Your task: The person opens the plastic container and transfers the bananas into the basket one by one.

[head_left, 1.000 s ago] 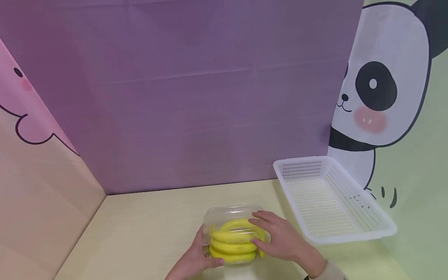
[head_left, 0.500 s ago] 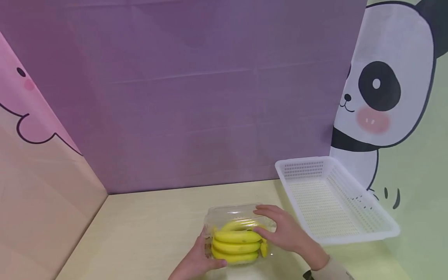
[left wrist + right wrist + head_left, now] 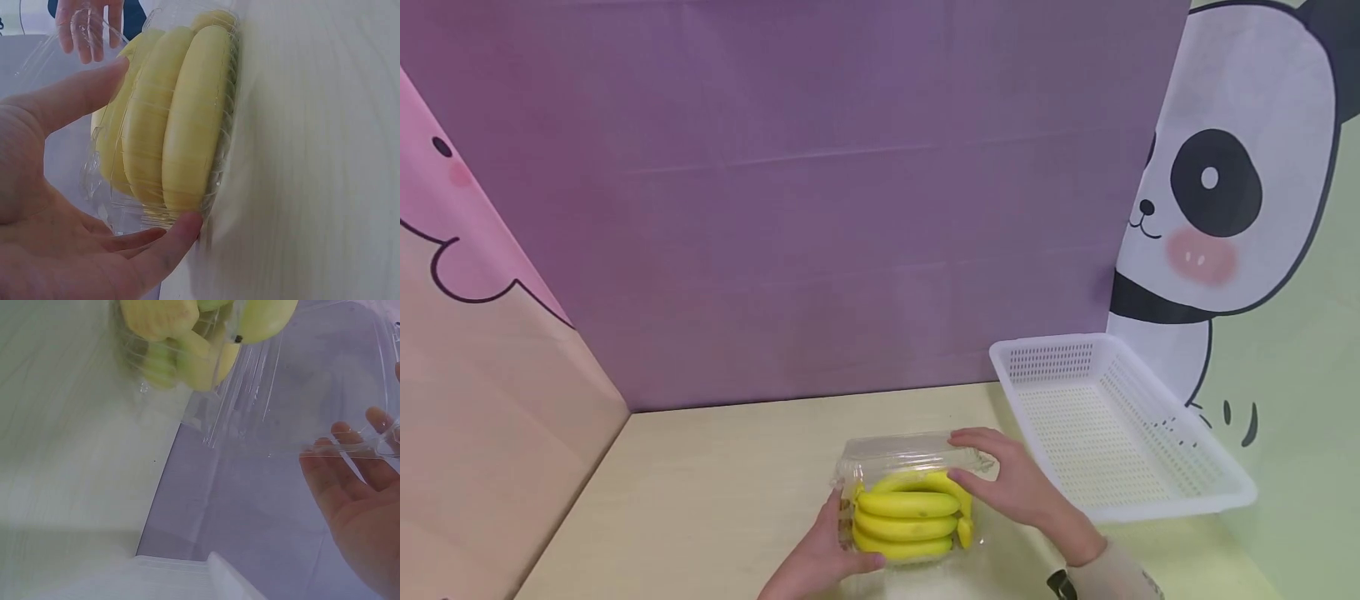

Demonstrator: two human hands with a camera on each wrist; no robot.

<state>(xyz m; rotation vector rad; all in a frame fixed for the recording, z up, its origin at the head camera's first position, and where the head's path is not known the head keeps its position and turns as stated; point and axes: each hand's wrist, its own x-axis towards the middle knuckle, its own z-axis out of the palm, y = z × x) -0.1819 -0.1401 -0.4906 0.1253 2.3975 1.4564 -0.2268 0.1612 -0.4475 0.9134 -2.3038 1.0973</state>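
Observation:
A clear plastic clamshell box (image 3: 846,507) with several yellow bananas (image 3: 907,505) in it is at the front middle of the table. My left hand (image 3: 822,552) holds the box by its left side. In the left wrist view its thumb reaches over the near bananas while the other fingers press at the end of the box. The hinged lid (image 3: 325,381) stands raised at the back. My right hand (image 3: 1011,477) grips the lid's right edge; in the right wrist view its fingers lie along that edge, and the thumb is mostly outside the frame.
A white perforated plastic basket (image 3: 1161,510) stands at the right, behind my right forearm. The pale wooden table (image 3: 715,492) ends at a purple backdrop (image 3: 820,275). A panel with a panda picture (image 3: 1225,275) borders the right side.
My right hand has moved up and back with the lid, which tilts farther open and uncovers more of the bananas. My left hand keeps its hold on the box.

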